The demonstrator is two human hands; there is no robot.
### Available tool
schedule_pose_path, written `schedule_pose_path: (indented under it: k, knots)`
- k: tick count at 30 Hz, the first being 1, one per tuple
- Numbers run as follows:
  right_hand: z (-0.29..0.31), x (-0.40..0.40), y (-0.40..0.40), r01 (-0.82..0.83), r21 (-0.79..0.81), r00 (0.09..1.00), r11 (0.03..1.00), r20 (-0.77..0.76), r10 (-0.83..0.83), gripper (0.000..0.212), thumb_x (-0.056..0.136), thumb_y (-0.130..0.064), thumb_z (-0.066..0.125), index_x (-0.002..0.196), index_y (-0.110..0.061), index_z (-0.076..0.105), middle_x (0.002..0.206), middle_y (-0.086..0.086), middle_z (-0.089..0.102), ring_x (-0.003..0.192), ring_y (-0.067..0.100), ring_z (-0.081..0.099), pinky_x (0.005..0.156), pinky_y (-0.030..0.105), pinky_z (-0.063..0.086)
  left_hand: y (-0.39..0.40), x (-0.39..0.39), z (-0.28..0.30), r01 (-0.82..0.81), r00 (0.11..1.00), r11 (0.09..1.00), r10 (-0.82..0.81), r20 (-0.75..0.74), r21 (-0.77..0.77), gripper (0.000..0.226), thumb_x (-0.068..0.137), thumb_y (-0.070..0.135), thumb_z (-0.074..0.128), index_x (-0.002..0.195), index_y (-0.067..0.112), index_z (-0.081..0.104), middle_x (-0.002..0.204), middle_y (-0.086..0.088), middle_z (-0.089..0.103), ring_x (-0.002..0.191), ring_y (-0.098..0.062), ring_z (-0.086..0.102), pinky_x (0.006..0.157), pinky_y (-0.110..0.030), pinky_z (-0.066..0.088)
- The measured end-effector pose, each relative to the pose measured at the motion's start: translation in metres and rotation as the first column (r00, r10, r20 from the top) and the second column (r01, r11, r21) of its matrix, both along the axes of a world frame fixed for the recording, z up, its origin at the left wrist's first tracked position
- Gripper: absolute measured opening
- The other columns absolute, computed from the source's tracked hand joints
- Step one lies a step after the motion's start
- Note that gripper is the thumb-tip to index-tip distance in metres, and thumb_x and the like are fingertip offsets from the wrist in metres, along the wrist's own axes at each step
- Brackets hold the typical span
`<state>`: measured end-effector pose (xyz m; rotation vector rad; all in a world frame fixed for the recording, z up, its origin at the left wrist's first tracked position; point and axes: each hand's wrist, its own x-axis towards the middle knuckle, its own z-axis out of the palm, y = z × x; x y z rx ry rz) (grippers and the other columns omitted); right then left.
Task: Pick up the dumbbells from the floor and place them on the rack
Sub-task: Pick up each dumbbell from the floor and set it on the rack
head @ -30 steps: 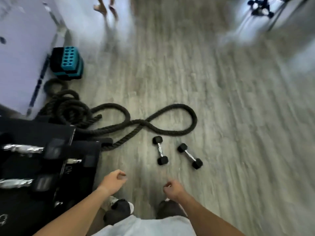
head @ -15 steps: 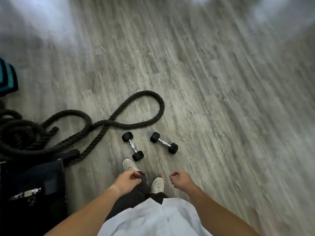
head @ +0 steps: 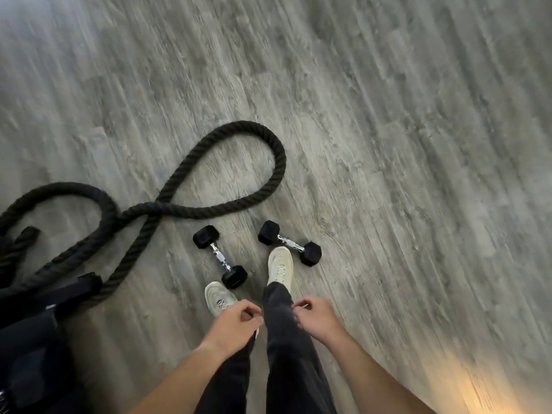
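Held low, side by side: left hand (head: pixel 236 324), right hand (head: pixel 316 319), fingers loosely curled, holding nothing

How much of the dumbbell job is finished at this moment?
Done: nothing; both dumbbells lie on the floor, the left dumbbell and the right dumbbell. In hand: nothing; the left hand and right hand hang empty. Left: lifting both and racking them.

You have open floor (head: pixel 418 204) to the right of the right dumbbell (head: pixel 289 242). Your right shoe (head: pixel 280 265) stands between the two dumbbells, close against its handle. The battle rope (head: pixel 209 212) lies just behind the left dumbbell (head: pixel 220 256). From above, both are uncovered.
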<state>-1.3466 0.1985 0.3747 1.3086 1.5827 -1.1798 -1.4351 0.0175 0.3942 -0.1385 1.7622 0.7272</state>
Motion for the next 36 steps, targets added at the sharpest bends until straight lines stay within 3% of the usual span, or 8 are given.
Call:
schedule_pose_path:
  k: [5, 11, 16, 20, 23, 26, 32, 36]
  knots:
    - [-0.15, -0.031, 0.025, -0.08, -0.017, 0.996, 0.997, 0.022, 0.081, 0.017, 0.085, -0.021, 0.059, 0.073, -0.027, 0.069, 0.076, -0.005, 0.072, 0.081, 0.023, 0.071, 0.084, 0.042, 0.059, 0.038, -0.012, -0.134, -0.067, 0.998, 0.998, 0.067, -0.002, 0.01, 0.008, 0.087, 0.023, 0.073, 0.09, 0.03, 0.071, 0.069, 0.013, 0.067, 0.064, 0.006, 0.058, 0.069, -0.011, 0.045]
    - [-0.328, -0.068, 0.064, -0.395, 0.096, 0.919, 0.914, 0.067, 0.39, 0.016, 0.086, -0.026, 0.055, 0.089, -0.022, 0.07, 0.1, 0.004, 0.075, 0.099, 0.027, 0.068, 0.083, 0.03, 0.052, 0.068, -0.016, -0.3, -0.117, 0.992, 0.993, 0.118, 0.049, -0.013, 0.005, 0.083, 0.034, 0.071, 0.088, 0.033, 0.07, 0.079, -0.001, 0.07, 0.075, -0.014, 0.065, 0.085, -0.036, 0.054]
    - [-0.407, -0.089, 0.075, -0.619, 0.287, 0.779, 0.731, 0.108, 0.617, 0.044, 0.084, -0.024, 0.064, 0.127, -0.02, 0.054, 0.126, 0.009, 0.056, 0.117, 0.029, 0.055, 0.097, 0.042, 0.05, 0.088, -0.021, -0.387, -0.132, 0.989, 0.991, 0.134, 0.059, -0.027, 0.009, 0.085, 0.036, 0.068, 0.093, 0.034, 0.067, 0.09, -0.002, 0.072, 0.078, -0.017, 0.067, 0.081, -0.033, 0.054]
    - [-0.442, -0.099, 0.072, -0.734, 0.083, 0.679, 0.674, 0.102, 0.727, 0.044, 0.08, -0.023, 0.061, 0.122, -0.015, 0.053, 0.111, 0.009, 0.061, 0.108, 0.03, 0.061, 0.089, 0.035, 0.051, 0.103, -0.029, -0.408, -0.114, 0.991, 0.992, 0.117, 0.062, -0.049, 0.014, 0.089, 0.034, 0.065, 0.102, 0.029, 0.068, 0.081, 0.006, 0.067, 0.077, -0.013, 0.065, 0.071, -0.027, 0.048]
    - [-0.433, -0.109, 0.078, -0.709, -0.008, 0.703, 0.705, 0.063, 0.708, 0.042, 0.084, -0.015, 0.054, 0.126, -0.019, 0.053, 0.109, 0.008, 0.067, 0.091, 0.023, 0.062, 0.079, 0.028, 0.049, 0.103, -0.033, -0.391, -0.113, 0.992, 0.993, 0.115, 0.06, -0.043, 0.014, 0.089, 0.032, 0.065, 0.102, 0.028, 0.068, 0.079, 0.008, 0.065, 0.073, -0.011, 0.063, 0.071, -0.027, 0.05]
    - [-0.396, -0.115, 0.079, -0.698, -0.021, 0.713, 0.716, 0.075, 0.697, 0.025, 0.087, -0.014, 0.051, 0.11, -0.02, 0.059, 0.098, 0.006, 0.068, 0.071, 0.013, 0.058, 0.058, 0.021, 0.044, 0.092, -0.037, -0.345, -0.147, 0.988, 0.987, 0.149, 0.031, -0.058, 0.01, 0.087, 0.031, 0.067, 0.096, 0.031, 0.068, 0.079, 0.009, 0.066, 0.069, -0.008, 0.06, 0.075, -0.027, 0.051]
    - [-0.258, -0.122, 0.072, -0.651, -0.065, 0.756, 0.757, 0.042, 0.654, 0.019, 0.074, -0.018, 0.057, 0.092, -0.024, 0.063, 0.08, -0.001, 0.068, 0.07, 0.013, 0.062, 0.054, 0.021, 0.043, 0.066, -0.034, -0.222, -0.174, 0.984, 0.975, 0.176, 0.005, -0.136, 0.01, 0.086, 0.036, 0.067, 0.096, 0.038, 0.065, 0.081, 0.017, 0.064, 0.087, -0.006, 0.063, 0.084, -0.025, 0.05]
    - [-0.122, -0.134, 0.051, -0.675, -0.033, 0.738, 0.737, -0.009, 0.675, 0.006, 0.068, -0.025, 0.059, 0.068, -0.023, 0.053, 0.07, -0.005, 0.061, 0.073, 0.021, 0.06, 0.063, 0.025, 0.045, 0.056, -0.032, -0.111, -0.357, 0.934, 0.926, 0.356, -0.03, -0.122, 0.024, 0.073, 0.053, 0.068, 0.093, 0.042, 0.062, 0.085, 0.019, 0.07, 0.088, -0.004, 0.066, 0.091, -0.036, 0.053]
